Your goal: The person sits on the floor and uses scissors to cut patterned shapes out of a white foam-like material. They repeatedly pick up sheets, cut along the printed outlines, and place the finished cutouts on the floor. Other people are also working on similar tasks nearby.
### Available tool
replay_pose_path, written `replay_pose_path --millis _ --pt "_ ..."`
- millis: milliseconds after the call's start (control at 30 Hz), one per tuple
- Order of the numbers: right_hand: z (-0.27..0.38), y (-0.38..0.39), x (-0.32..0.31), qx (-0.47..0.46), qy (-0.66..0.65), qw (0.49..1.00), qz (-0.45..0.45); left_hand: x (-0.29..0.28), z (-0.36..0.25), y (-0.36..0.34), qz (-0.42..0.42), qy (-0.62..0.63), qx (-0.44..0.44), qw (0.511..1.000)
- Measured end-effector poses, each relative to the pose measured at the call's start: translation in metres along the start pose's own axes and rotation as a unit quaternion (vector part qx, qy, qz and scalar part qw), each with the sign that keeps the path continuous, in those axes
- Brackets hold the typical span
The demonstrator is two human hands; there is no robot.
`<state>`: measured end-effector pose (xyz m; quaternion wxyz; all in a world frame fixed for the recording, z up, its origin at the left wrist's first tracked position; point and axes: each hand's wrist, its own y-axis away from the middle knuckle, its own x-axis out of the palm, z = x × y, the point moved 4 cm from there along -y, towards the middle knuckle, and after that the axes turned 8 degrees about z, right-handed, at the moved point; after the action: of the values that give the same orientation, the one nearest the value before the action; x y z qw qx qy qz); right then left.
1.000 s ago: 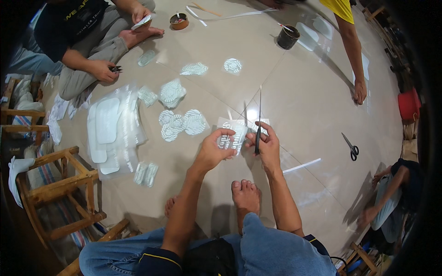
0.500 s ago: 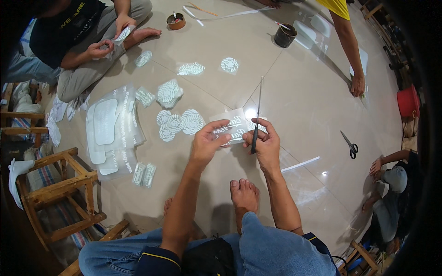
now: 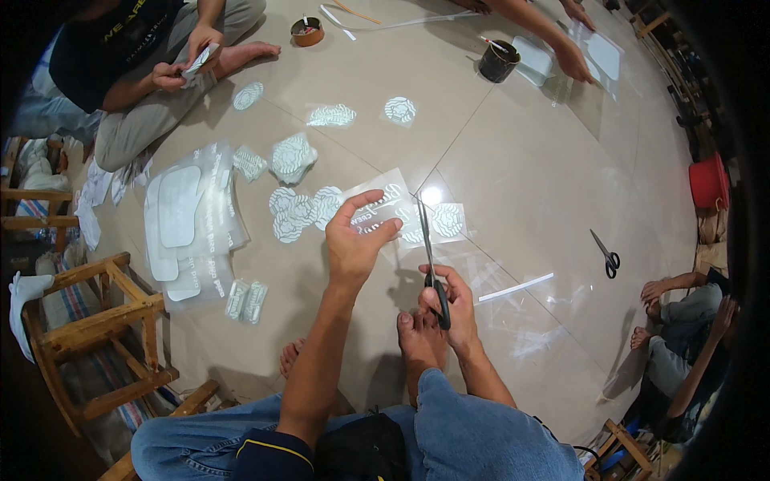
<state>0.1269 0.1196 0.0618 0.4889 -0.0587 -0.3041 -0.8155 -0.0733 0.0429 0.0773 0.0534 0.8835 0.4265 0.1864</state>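
Note:
My left hand (image 3: 357,248) grips a translucent sheet with white lettering (image 3: 370,207) between thumb and fingers. My right hand (image 3: 453,309) is closed round the black handles of long scissors (image 3: 439,293), whose blades point up along the right part of the sheet. Round patterned white pieces (image 3: 447,220) show on the floor beyond the blades. To the left are overlapping patterned rounds (image 3: 289,216), a thicker patterned pile (image 3: 293,156) and smaller patterned bundles (image 3: 249,163). Large translucent sheets with pale rounded panels (image 3: 178,204) lie further left.
A co-worker (image 3: 144,72) sits upper left, another's arm (image 3: 545,36) reaches in top right, a third person (image 3: 686,337) sits right. Around are spare scissors (image 3: 611,263), a dark can (image 3: 497,62), a round tin (image 3: 307,34), a red container (image 3: 707,188) and wooden stools (image 3: 104,329).
My right hand and scissors have moved down toward me; my left hand and sheet have risen slightly. The top-right co-worker's hand has moved up and back; the left co-worker's hands have shifted.

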Motion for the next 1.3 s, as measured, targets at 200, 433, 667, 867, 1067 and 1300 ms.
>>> replay_pose_path --millis 200,433,667,867,1067,1300 --pt "0.004 0.005 0.011 0.031 0.001 0.999 0.024 -0.001 -0.001 -0.001 -0.008 -0.03 0.001 1.0" --pt "0.008 0.0 0.013 0.018 0.004 0.999 0.031 -0.003 -0.003 -0.001 0.007 -0.035 0.003 0.999" --pt "0.006 0.001 0.012 0.019 -0.002 0.999 0.036 -0.003 -0.004 0.0 0.017 -0.025 0.003 1.0" --pt "0.009 0.002 0.012 0.018 0.008 0.999 0.031 -0.002 -0.005 0.0 0.018 -0.033 -0.007 0.999" --pt "0.007 0.001 0.01 0.018 0.005 0.999 0.03 -0.002 -0.008 0.001 0.018 -0.041 -0.006 0.999" --pt "0.009 0.004 0.011 0.007 0.005 0.999 0.032 -0.001 -0.007 0.001 0.018 -0.042 -0.008 0.999"
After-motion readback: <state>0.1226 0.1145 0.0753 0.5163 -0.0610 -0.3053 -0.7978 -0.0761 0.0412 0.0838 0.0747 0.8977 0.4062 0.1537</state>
